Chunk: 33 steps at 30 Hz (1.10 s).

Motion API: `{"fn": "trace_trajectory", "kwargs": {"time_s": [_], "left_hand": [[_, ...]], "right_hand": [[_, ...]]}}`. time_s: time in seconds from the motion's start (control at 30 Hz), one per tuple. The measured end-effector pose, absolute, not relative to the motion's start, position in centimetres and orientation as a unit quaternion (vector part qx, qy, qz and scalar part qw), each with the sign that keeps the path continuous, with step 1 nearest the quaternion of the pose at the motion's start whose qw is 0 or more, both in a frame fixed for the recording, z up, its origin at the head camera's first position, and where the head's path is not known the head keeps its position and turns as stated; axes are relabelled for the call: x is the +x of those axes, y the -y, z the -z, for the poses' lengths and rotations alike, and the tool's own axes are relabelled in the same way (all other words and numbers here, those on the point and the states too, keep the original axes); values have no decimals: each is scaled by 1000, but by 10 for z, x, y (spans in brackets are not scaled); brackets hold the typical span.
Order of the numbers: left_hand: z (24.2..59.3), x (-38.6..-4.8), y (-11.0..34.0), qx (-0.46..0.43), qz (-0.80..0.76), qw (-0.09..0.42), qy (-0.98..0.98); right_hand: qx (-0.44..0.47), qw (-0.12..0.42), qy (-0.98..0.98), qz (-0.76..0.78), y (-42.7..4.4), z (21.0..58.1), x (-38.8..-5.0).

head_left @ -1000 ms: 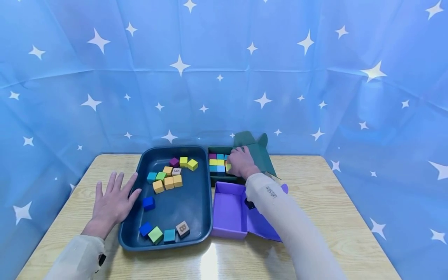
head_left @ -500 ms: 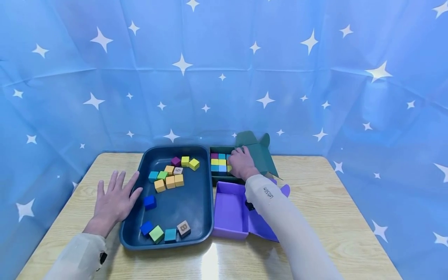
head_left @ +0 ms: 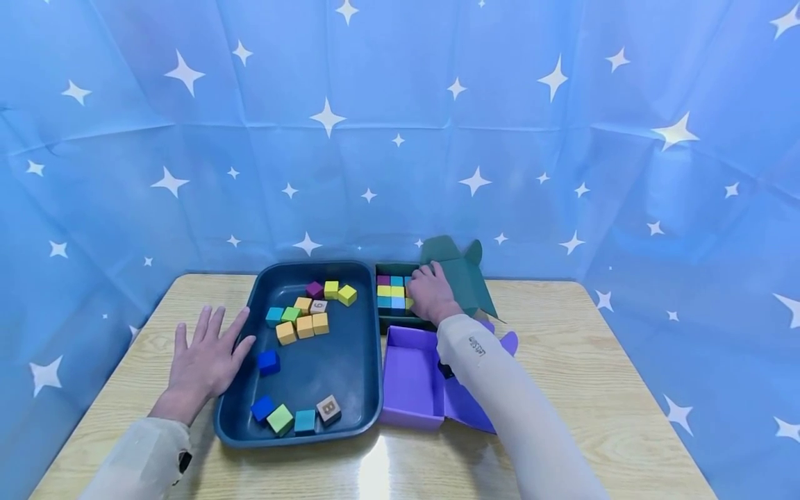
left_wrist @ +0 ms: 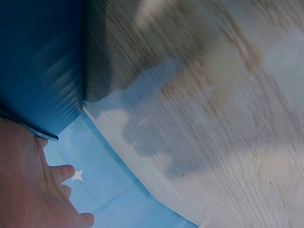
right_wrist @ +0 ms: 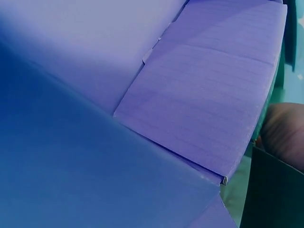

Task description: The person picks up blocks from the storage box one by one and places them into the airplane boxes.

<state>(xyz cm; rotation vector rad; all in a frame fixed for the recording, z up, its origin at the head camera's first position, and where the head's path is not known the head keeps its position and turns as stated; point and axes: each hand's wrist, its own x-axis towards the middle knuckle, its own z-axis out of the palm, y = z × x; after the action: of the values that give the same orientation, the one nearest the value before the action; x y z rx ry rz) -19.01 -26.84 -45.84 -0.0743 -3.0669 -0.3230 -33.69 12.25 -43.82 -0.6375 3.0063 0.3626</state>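
My left hand point(head_left: 203, 361) lies with fingers spread at the left rim of a dark blue tray point(head_left: 344, 375); in the left wrist view the hand point(left_wrist: 35, 183) touches the tray's edge point(left_wrist: 47, 90). My right hand point(head_left: 432, 293) reaches down into a green box point(head_left: 400, 323) holding rows of coloured cubes, among them a purple cube point(head_left: 383, 280) and a yellow cube point(head_left: 397, 292). Its fingertips, and whatever they touch, are hidden. Part of this hand point(right_wrist: 287, 135) shows beyond a purple box point(right_wrist: 204, 90) in the right wrist view.
Inside the tray are loose cubes, including blue ones point(head_left: 269, 362), orange ones point(head_left: 305, 326) and a lettered wooden one point(head_left: 328, 410). The open purple box point(head_left: 409, 382) stands right of the tray, its lid under my right forearm. Behind the table point(head_left: 600, 389) hangs a starry blue cloth point(head_left: 400, 173).
The head view has shifted slightly. My right hand sits a touch further left over the cubes in the green box, covering an orange one. The left hand has stayed in place.
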Motion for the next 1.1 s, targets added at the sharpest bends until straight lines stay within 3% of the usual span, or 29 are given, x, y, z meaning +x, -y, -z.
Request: {"fn": "trace_trajectory", "kwargs": {"time_s": [0.3, 0.87, 1.1], "left_hand": [[458, -190, 266, -23, 97, 25, 995], [457, -189, 267, -22, 104, 27, 994], [457, -189, 267, -24, 101, 29, 994]], "right_hand": [[-207, 12, -975, -84, -125, 434, -334], [-302, -47, -951, -40, -76, 375, -299], [-418, 32, -907, -39, -42, 386, -262]]}}
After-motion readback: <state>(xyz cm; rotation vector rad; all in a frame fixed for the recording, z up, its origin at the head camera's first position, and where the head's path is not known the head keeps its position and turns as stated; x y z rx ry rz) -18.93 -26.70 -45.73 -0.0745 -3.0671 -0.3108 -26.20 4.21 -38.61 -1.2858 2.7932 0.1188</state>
